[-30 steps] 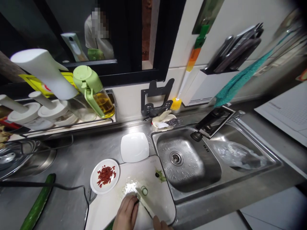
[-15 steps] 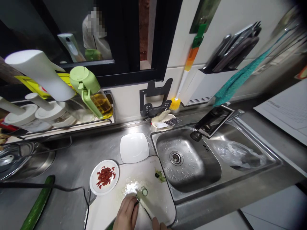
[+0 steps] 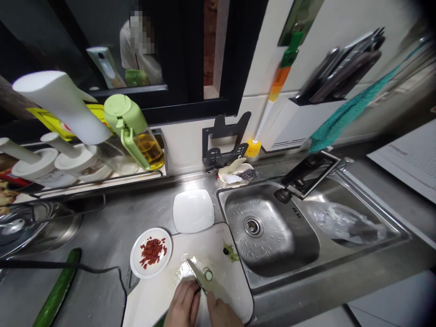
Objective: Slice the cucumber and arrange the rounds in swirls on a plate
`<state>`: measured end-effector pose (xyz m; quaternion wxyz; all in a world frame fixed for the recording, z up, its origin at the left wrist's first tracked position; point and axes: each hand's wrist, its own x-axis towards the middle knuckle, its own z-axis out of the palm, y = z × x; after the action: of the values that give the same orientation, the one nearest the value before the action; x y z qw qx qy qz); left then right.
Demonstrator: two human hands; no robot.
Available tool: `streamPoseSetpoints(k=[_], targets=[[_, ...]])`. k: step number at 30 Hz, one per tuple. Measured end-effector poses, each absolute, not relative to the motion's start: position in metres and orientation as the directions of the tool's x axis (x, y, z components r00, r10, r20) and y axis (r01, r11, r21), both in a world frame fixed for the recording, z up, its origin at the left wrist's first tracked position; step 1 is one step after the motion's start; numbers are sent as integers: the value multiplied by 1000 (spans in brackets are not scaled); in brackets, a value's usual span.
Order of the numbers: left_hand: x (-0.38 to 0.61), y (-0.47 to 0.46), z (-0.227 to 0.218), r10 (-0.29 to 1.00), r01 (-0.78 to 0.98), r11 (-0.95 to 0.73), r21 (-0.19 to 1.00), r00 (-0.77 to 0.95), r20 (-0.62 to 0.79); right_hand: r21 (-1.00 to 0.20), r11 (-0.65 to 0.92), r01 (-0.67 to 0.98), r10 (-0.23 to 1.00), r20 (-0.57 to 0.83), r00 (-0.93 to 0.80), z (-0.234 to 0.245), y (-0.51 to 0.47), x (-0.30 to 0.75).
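Observation:
My left hand (image 3: 185, 303) is closed over a cucumber (image 3: 162, 319) on the white cutting board (image 3: 143, 302); most of the cucumber is hidden under the fingers. In my right hand (image 3: 222, 312) is a kitchen knife (image 3: 197, 275), its blade slanting up and left right beside my left fingertips. Cut cucumber slices (image 3: 207, 274) lie by the blade's right side. Green peelings and a dark cucumber end (image 3: 231, 252) rest near the board's right edge. A round white plate (image 3: 135, 254) holding red goji berries (image 3: 153, 252) overlaps the board's left side.
Behind the board sits a square white plate (image 3: 193, 211). A steel sink (image 3: 269, 259) is at the right, with a black faucet (image 3: 299, 175) and a plastic bag (image 3: 344, 220). A whole cucumber (image 3: 59, 288) and a black cord (image 3: 102, 269) lie at the left.
The knife has moved up and left, so more of its blade and my right hand show. My left hand stays on the cucumber. The whole view has shifted slightly.

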<state>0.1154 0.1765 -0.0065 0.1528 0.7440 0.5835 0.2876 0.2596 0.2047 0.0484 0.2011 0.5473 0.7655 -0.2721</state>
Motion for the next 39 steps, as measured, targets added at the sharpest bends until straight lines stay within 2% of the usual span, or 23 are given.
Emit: streamPoseSetpoints(k=[4,11,16,19,21,23,27,29,31,33,35,37,39], targets=[[115,176,-7,951,788,-285,546,163,262,-257,224,940,640,-689,-340,49,219,251],[114,175,-9,948,817,-294,497,180,264,-312,216,925,651,-660,-374,61,222,254],[110,166,-9,946,894,-293,338,220,239,-314,216,925,713,-596,-369,49,214,260],[103,151,-14,958,950,-218,223,165,235,-299,228,927,735,-571,-365,45,210,264],[97,138,-20,964,967,-171,187,124,236,-295,237,926,731,-573,-370,46,209,267],[90,126,-27,970,973,-97,208,45,240,-292,250,923,722,-579,-379,48,210,272],[79,108,-33,961,927,71,368,-163,223,-287,295,911,665,-623,-412,51,213,282],[71,101,-30,955,881,128,456,-234,184,-288,301,909,622,-663,-416,52,215,287],[60,97,-24,925,821,262,508,-363,111,-290,300,909,587,-694,-416,51,217,290],[47,95,-17,837,730,469,497,-547,14,-288,302,909,567,-712,-414,51,217,292],[33,96,-9,711,619,652,438,-699,-72,-277,308,910,565,-716,-409,51,217,292],[22,101,-2,605,527,762,377,-787,-122,-262,326,908,564,-717,-409,51,215,292],[13,108,3,552,481,811,332,-818,-164,-237,367,900,569,-707,-419,51,213,292]])
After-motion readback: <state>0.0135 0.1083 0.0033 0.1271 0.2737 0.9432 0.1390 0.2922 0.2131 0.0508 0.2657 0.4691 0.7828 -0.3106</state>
